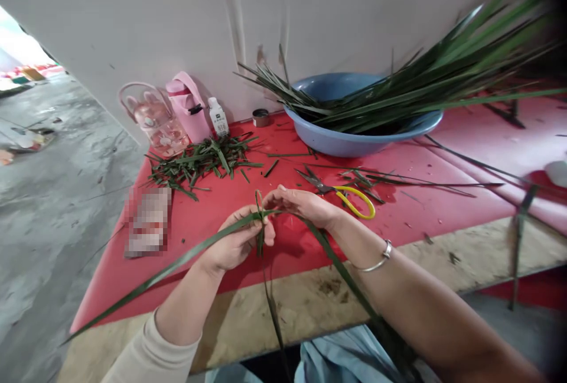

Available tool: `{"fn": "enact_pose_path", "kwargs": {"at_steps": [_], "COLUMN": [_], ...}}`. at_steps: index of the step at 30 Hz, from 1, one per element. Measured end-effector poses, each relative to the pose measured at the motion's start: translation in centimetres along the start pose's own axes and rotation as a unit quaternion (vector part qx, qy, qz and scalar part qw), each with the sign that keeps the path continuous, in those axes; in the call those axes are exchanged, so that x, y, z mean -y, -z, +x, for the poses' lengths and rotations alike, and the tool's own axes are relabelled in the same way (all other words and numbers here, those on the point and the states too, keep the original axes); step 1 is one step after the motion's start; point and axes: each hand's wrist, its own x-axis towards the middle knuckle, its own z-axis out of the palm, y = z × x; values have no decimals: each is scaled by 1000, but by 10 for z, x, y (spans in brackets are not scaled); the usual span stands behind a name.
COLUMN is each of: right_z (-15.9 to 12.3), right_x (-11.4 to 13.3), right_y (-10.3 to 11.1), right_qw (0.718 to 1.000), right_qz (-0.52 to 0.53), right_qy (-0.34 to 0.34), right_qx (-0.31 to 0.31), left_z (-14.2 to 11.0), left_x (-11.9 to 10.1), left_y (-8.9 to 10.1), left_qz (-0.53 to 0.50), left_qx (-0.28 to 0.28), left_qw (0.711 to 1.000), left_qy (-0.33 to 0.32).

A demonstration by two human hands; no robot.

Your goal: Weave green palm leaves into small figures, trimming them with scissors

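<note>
Long green leaf strips [195,251] cross and loop together between my two hands, above the front part of the red table. My left hand [237,241] pinches the crossing, where a small upright loop stands up. My right hand [301,203] is bent over a strip just right of that crossing, its fingers close together; the fingertips are partly hidden. From there one strip runs down to the left, another along under my right forearm, and a thin one hangs over the table edge. Scissors [330,188] with yellow handles lie just beyond my right hand.
A blue basin [354,143] holds a big bundle of long leaves [425,81] reaching right. Cut leaf scraps [204,161] are heaped before a clear pink bottle [162,126], a pink bottle [195,114] and a white bottle [218,117]. A small tin [261,117] stands by the wall.
</note>
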Motion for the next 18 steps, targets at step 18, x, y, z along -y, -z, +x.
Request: {"fn": "enact_pose_path", "kwargs": {"at_steps": [18], "right_z": [-3], "right_x": [8], "right_y": [-7], "right_qw": [961], "right_qz": [240], "right_qy": [136], "right_qx": [-32], "left_z": [6], "left_x": [-2], "left_y": [-2], "left_qz": [-6], "left_qx": [-79], "left_qw": [992], "left_qy": [-98]}}
